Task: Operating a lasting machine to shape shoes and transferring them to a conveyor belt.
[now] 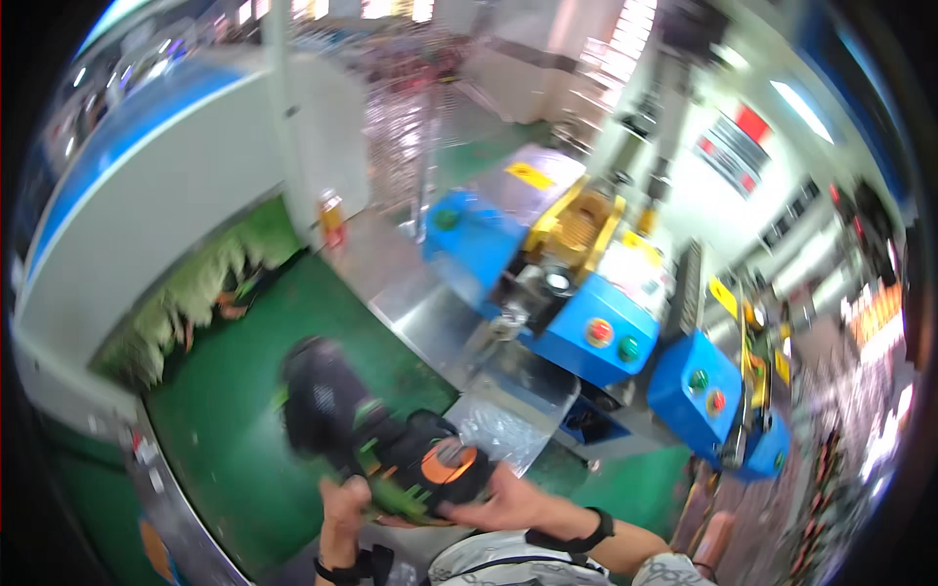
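Note:
A black shoe point(386, 435) with green trim is held in front of me, above the green belt, its dark mesh toe pointing up and left. An orange piece with a greyish middle point(449, 463) fills its ankle opening. My left hand point(344, 503) grips the shoe's near left side, fingers partly hidden beneath it. On the heel end, my right hand point(498, 503) closes round the shoe, its fingers partly tucked under. Both wrists wear dark bands. Motion smears the shoe somewhat.
The green conveyor belt point(225, 391) runs from a white and blue tunnel housing point(176, 166) with a fringed curtain point(195, 293); dark and orange items lie under the fringe. Blue machines point(591, 332) with red and green buttons stand right, beside a metal ledge point(420, 322). An orange-capped bottle point(332, 220) stands behind.

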Tool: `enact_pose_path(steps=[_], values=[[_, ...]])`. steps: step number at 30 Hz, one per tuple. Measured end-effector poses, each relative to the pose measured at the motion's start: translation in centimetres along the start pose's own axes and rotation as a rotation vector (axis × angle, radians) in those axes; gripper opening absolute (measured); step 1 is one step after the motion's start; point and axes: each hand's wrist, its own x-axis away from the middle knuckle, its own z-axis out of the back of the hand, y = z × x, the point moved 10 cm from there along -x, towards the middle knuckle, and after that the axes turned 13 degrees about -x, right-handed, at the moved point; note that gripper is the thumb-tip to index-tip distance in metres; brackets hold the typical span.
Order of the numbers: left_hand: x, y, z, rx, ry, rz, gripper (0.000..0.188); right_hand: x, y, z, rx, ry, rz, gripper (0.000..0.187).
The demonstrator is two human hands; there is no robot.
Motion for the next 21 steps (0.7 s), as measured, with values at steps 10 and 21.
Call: enact_pose_path(steps=[10, 21], values=[[-0.9, -5.0, -20.1, 0.087, 0.084, 0.198, 0.059, 15.7, 3.0, 15.8, -0.48, 0.336, -0.073, 0.06], [-11.9, 0.8, -31.0, 0.102, -0.143, 0.042, 0.059, 20.2, -0.8, 26.9, -0.316, 0.43, 0.057, 0.061]])
